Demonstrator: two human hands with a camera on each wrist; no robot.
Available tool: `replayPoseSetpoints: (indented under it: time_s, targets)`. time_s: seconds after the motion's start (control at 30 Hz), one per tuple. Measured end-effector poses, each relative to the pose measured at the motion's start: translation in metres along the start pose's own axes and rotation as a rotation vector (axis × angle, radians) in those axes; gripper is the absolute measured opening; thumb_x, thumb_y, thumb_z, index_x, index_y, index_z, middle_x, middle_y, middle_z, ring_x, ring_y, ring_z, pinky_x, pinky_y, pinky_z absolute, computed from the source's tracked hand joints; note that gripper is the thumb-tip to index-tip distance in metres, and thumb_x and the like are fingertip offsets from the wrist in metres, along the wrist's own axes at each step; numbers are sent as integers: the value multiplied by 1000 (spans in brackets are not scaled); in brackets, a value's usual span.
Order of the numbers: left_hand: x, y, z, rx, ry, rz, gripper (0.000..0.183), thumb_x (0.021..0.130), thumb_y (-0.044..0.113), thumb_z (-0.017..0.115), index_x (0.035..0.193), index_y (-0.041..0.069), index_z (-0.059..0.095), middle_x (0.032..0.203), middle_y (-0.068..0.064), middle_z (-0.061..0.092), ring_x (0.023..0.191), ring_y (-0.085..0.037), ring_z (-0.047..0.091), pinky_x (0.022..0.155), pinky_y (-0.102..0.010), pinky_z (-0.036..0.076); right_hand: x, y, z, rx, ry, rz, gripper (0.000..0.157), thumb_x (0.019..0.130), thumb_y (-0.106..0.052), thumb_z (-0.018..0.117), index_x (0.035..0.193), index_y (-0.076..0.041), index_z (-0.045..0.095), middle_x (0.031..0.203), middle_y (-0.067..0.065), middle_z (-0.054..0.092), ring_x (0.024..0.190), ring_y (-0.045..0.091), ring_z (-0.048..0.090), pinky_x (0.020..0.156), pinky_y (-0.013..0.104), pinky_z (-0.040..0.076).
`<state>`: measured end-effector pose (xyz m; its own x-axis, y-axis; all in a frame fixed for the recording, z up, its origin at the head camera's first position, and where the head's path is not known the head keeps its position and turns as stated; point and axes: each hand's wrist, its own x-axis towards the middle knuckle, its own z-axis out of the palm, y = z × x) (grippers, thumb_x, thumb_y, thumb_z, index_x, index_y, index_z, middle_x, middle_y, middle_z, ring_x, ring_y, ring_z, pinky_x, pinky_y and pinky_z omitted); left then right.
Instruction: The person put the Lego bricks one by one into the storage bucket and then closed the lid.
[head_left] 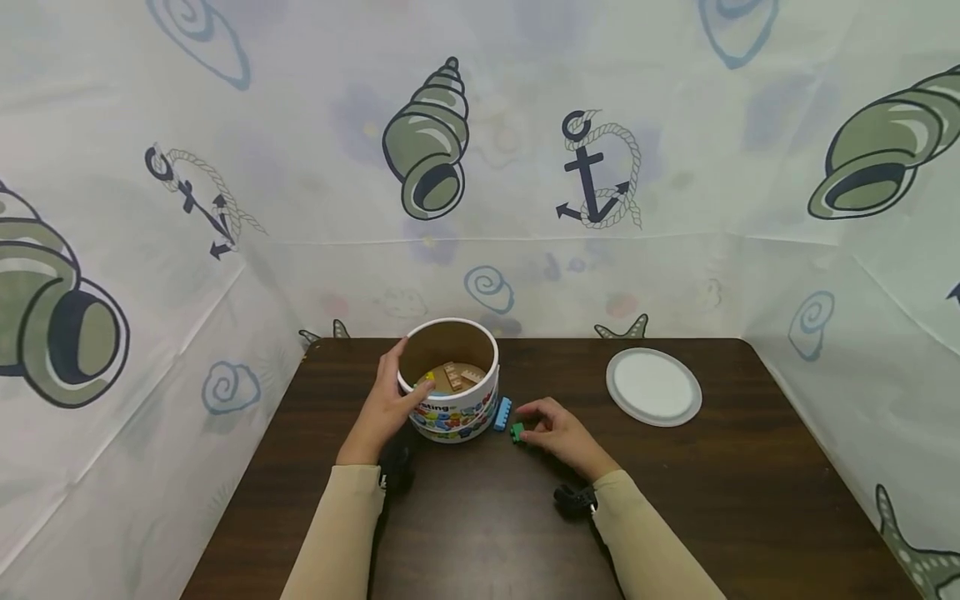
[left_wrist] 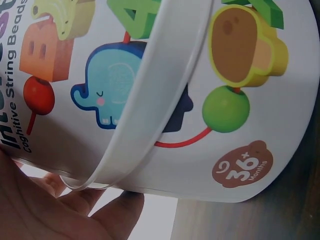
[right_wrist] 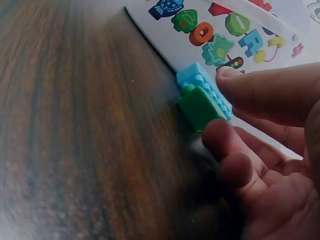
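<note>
A white round bucket (head_left: 455, 419) with colourful printed pictures stands on the table, brown and yellow toy bricks (head_left: 453, 377) visible inside it. My left hand (head_left: 382, 408) grips its left rim, the thumb reaching over the front edge. The left wrist view is filled by the bucket wall (left_wrist: 165, 165) and its white strap handle (left_wrist: 145, 95). Right of the bucket lies a blue studded brick (head_left: 502, 414). A small green brick (right_wrist: 200, 107) sits beside the blue one. At the green brick is my right hand (head_left: 562, 435), thumb and fingers apart, fingertips close against it.
A white round lid or plate (head_left: 654, 387) lies at the back right of the dark wooden table (head_left: 480, 517). Patterned cloth (head_left: 510, 167) hangs behind and on both sides. Dark wrist straps (head_left: 576, 502) are worn at the cuffs.
</note>
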<state>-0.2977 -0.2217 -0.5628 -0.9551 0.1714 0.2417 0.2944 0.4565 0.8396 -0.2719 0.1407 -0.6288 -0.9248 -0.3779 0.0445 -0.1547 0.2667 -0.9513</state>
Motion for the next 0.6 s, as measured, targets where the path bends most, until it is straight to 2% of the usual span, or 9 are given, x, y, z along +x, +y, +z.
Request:
replayPoseSetpoints:
  time_s: [0.1, 0.27, 0.47, 0.6]
  targets:
    - [0, 0, -1, 2, 2, -1, 99, 101, 47, 77, 176, 31, 14, 172, -17, 26, 148, -50, 46, 114, -71, 46, 2, -1, 1, -61, -7, -39, 42, 98, -14, 83, 138, -7, 71, 122, 17, 62, 81, 12, 61, 69, 23, 51]
    - [0, 2, -2, 7, 0, -8, 99, 101, 46, 78, 176, 31, 14, 172, -17, 26, 147, -50, 46, 115, -72, 45, 3, -1, 2, -168, -20, -71, 37, 98, -14, 83, 134, -10, 74, 121, 12, 67, 84, 11, 60, 73, 23, 52]
    - [0, 4, -1, 11, -7, -10, 98, 101, 44, 77, 176, 31, 15, 171, -18, 26, 148, -49, 45, 116, -72, 44, 1, -4, 0, -234, -53, -69, 39, 97, -14, 84, 135, -16, 76, 111, 7, 59, 88, 14, 58, 77, 24, 52]
    - [-1, 5, -1, 10, -8, -11, 97, 102, 44, 76, 176, 31, 15, 171, -18, 26, 147, -49, 46, 115, -72, 45, 0, -7, -3, -240, -58, -40, 36, 94, -15, 88, 128, -18, 79, 108, 7, 56, 88, 15, 58, 76, 24, 53]
